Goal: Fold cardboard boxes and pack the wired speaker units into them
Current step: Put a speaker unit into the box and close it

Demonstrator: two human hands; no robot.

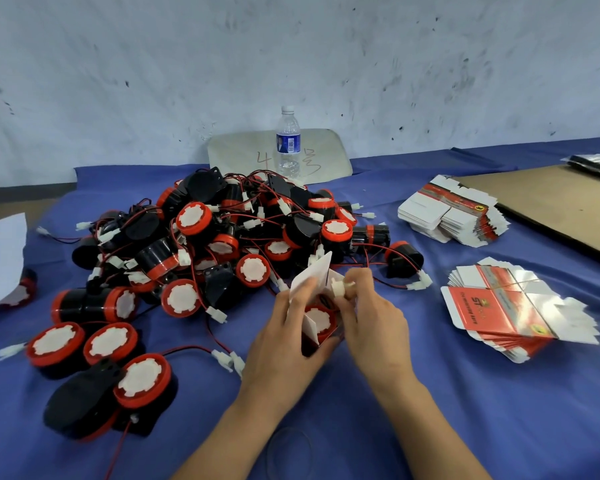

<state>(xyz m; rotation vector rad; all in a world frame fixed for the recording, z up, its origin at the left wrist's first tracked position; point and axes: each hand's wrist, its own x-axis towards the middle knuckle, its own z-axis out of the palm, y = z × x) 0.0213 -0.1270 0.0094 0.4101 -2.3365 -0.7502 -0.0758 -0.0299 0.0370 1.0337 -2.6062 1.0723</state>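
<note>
Blue cloth (pixel 430 410). Left hand (pixel 284 337) grips box (pixel 310 329), speaker unit (pixel 320 320) inside; right hand (pixel 374 323) pinches white connector (pixel 338 287). Risk: connector jams under closing flap (pixel 314 271).

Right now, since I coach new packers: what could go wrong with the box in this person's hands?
1. The right hand pinches the white plastic connector above the small white-and-red cardboard box; shutting the raised flap could trap it or its wire.
2. Only the left hand grips the box, so the red-faced round speaker unit inside might slip out.
3. The heap of black-and-red wired speaker units lies close behind; a snagged wire could drag some along.
</note>
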